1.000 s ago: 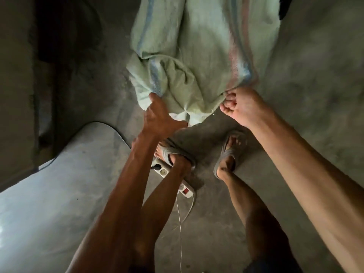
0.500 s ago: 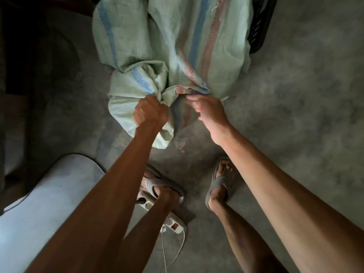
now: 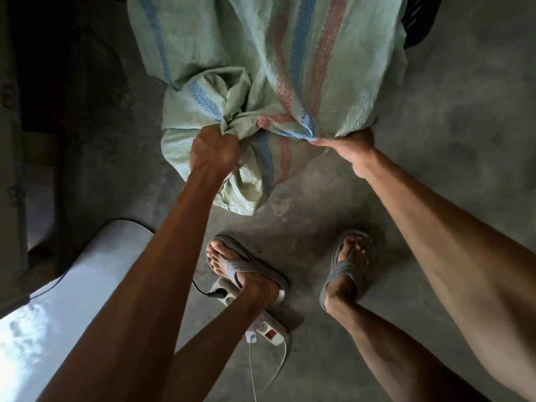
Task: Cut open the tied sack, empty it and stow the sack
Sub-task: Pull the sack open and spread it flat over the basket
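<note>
- Half a second on, our right hand (image 3: 352,149) has slid out from the bunched middle of the sack (image 3: 261,68) to its right corner, where it pinches the hem. Our left hand (image 3: 214,152) keeps its fist clenched round the gathered cloth.
- The sack sits on the concrete floor (image 3: 449,140), just ahead of our feet.
- Its far end runs off the top edge. Our right fingertips are tucked under cloth, and a dark thing (image 3: 417,24) behind the sack is too cut off to name.
- A power strip (image 3: 268,332) lies under our left sandal (image 3: 246,266). A white surface (image 3: 72,285) closes the left side, and floor stretches away to the sack's right.
</note>
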`<state>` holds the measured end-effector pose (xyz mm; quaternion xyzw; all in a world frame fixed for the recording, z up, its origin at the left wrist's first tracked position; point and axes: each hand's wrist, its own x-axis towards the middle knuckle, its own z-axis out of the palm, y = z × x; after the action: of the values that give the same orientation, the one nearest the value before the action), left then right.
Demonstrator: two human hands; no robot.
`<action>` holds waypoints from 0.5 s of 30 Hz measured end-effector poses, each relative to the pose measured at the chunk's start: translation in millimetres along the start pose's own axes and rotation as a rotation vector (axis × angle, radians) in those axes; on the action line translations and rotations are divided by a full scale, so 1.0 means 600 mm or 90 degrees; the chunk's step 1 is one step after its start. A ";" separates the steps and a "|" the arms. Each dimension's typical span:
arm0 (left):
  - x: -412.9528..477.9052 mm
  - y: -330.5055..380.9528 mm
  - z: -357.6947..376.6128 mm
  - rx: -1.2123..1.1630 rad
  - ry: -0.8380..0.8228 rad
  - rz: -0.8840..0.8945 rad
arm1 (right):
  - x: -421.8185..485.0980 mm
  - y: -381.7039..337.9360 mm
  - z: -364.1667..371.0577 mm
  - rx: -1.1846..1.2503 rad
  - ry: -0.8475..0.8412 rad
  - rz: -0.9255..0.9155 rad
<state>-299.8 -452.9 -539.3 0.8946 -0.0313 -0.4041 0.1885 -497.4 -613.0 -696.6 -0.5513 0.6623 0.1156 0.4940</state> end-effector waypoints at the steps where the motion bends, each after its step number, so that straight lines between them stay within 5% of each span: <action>1: -0.003 -0.002 -0.003 -0.020 0.001 -0.005 | -0.012 -0.017 -0.020 -0.027 0.026 -0.025; 15: -0.033 -0.039 -0.082 -0.208 0.143 -0.089 | -0.172 -0.065 -0.026 -0.021 0.103 -0.185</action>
<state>-279.3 -411.5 -504.3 0.8915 0.1177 -0.3138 0.3047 -482.7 -574.7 -593.3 -0.6566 0.6114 0.0091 0.4416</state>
